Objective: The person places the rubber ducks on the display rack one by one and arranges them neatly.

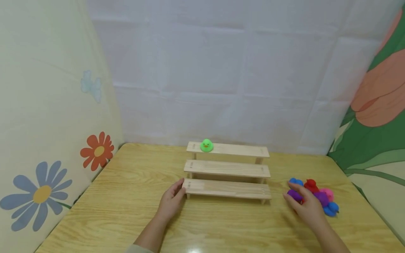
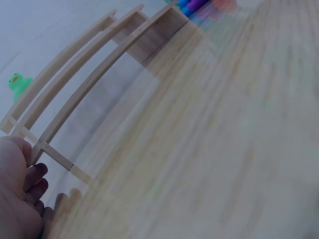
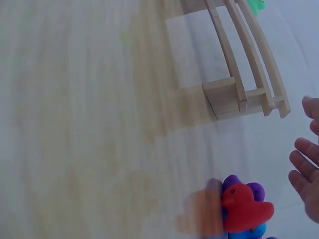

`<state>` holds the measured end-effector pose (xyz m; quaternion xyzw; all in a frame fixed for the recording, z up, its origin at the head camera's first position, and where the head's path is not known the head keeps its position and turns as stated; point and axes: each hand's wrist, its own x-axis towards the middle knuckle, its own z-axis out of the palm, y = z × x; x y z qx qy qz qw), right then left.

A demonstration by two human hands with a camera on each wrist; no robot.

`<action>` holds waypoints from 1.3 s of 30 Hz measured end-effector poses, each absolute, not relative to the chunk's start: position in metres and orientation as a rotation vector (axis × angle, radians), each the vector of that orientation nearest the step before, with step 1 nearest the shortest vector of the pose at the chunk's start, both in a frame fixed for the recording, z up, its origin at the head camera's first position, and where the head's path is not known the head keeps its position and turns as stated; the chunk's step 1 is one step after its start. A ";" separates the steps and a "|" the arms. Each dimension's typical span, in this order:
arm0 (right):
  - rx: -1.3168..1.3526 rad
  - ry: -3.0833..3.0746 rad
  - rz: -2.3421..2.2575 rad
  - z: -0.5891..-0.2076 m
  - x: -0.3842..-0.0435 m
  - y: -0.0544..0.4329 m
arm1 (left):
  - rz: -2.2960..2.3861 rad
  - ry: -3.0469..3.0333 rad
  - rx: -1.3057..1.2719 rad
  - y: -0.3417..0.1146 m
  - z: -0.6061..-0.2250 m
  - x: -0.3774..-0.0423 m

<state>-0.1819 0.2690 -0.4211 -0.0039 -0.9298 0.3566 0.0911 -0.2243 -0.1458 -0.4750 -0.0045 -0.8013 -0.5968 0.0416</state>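
Note:
A three-tier wooden display stand [image 1: 226,189] stands on the table. On the left of its top tier sits a green rubber duck [image 1: 207,145]. My left hand [image 1: 172,202] holds the left end of the lowest tier, thumb on one side and fingers on the other; the left wrist view shows the board end [image 2: 37,149] between them. My right hand [image 1: 307,208] hovers at a cluster of rubber ducks right of the stand, thumb and fingers apart, holding nothing. Among them are a red duck [image 3: 244,206], a purple duck [image 1: 294,195], a pink duck [image 1: 327,194] and a blue duck [image 1: 331,209].
The wood-grain table [image 1: 240,228] reaches back to a white cloth backdrop [image 1: 209,70]. A flower-printed cloth [image 1: 47,116] hangs on the left side, and another printed cloth [image 1: 379,105] is on the right.

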 end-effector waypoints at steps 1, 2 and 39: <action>-0.011 -2.766 1.056 -0.422 -0.181 0.271 | -1.825 -2.451 -0.021 -0.146 -0.475 -0.224; -0.017 -2.775 1.052 -0.423 -0.179 0.273 | -1.826 -2.450 -0.028 -0.146 -0.475 -0.224; -0.163 -2.958 0.983 -0.441 -0.169 0.307 | -1.826 -2.450 0.000 -0.146 -0.479 -0.228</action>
